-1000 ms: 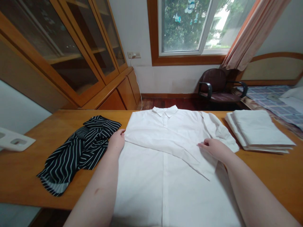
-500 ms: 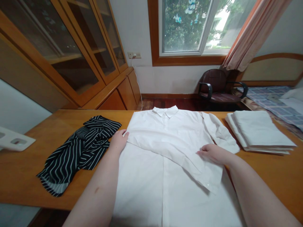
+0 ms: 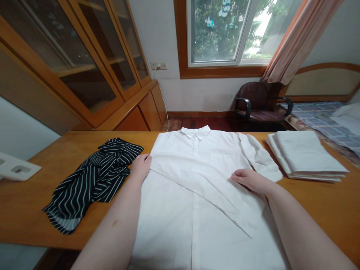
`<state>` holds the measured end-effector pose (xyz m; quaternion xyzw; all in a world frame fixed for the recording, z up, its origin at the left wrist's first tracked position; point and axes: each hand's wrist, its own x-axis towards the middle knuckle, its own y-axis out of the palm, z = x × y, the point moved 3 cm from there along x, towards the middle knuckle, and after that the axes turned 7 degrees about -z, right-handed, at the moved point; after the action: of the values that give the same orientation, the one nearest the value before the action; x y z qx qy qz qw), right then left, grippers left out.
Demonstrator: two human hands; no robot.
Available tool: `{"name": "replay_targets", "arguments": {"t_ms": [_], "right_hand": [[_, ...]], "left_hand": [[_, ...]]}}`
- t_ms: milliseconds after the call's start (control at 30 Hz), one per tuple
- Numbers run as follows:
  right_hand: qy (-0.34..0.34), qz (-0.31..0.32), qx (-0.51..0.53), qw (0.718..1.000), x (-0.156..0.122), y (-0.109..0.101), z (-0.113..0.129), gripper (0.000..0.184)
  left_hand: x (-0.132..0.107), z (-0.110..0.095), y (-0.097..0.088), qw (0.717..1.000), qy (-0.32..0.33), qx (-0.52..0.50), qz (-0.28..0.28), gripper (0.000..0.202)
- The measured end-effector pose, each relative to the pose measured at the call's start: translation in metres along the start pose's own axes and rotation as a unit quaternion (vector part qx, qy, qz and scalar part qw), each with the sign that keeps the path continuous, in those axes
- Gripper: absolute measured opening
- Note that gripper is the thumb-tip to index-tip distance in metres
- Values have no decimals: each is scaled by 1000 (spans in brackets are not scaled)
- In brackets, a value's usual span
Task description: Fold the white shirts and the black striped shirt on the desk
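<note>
A white button-up shirt (image 3: 168, 213) lies spread front side up, its collar (image 3: 195, 132) at the far end. One long sleeve (image 3: 202, 178) is folded slantwise across the chest, and its cuff end lies flat towards the lower right. My left hand (image 3: 142, 165) is closed on the shirt's left edge, where that sleeve folds over. Over the right part of the chest, my right hand (image 3: 249, 180) has its fingers pinched together at the sleeve cloth; the fingertips are partly hidden. The other sleeve (image 3: 260, 157) lies bent beside the shirt's right shoulder.
On the wooden table (image 3: 25, 210), a crumpled black-and-white striped garment (image 3: 95, 176) lies left of the shirt. A stack of folded white cloths (image 3: 306, 155) is at the right. A white plastic piece (image 3: 21, 170) juts in at the left edge. Beyond stand a chair (image 3: 255, 101) and glass-door cabinets (image 3: 98, 56).
The folded sleeve's cuff end has come down flat against the shirt front. My right hand has moved slightly left and up; my left hand stays at the shirt's edge.
</note>
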<state>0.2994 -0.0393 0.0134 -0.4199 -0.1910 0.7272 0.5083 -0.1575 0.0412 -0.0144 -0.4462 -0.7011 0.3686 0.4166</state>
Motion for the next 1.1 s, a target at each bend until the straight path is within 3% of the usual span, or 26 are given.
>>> {"name": "replay_targets", "arguments": {"t_ms": [200,300,400,500,633,800,967,1100], "right_hand": [[-36,-59,-60,996,9,7,2,28],[-58,-49,-71,995,10,10,1,26],[-57,-46,-65,995,9,9,0,26],[-54,-45,-66,995,9,8,1,26],[-53,-32,-75,995,8,8,3,28],[-59,-25,-77,995,6,7,5,29],[-51,-30,-80,995,5,6,9,29],[-47,-27,-64,997,5,6,9,30]], "left_hand": [[33,-30,3,992,-40,74,94,46],[45,-60,16,991,-36,87,90,55],[40,-86,38,988,-9,131,83,66],[29,-98,57,982,35,167,83,66],[28,-94,64,979,80,146,122,68],[39,-77,45,983,91,104,125,67],[49,-43,17,990,-10,101,103,42],[46,-21,1,990,-73,45,115,36]]}}
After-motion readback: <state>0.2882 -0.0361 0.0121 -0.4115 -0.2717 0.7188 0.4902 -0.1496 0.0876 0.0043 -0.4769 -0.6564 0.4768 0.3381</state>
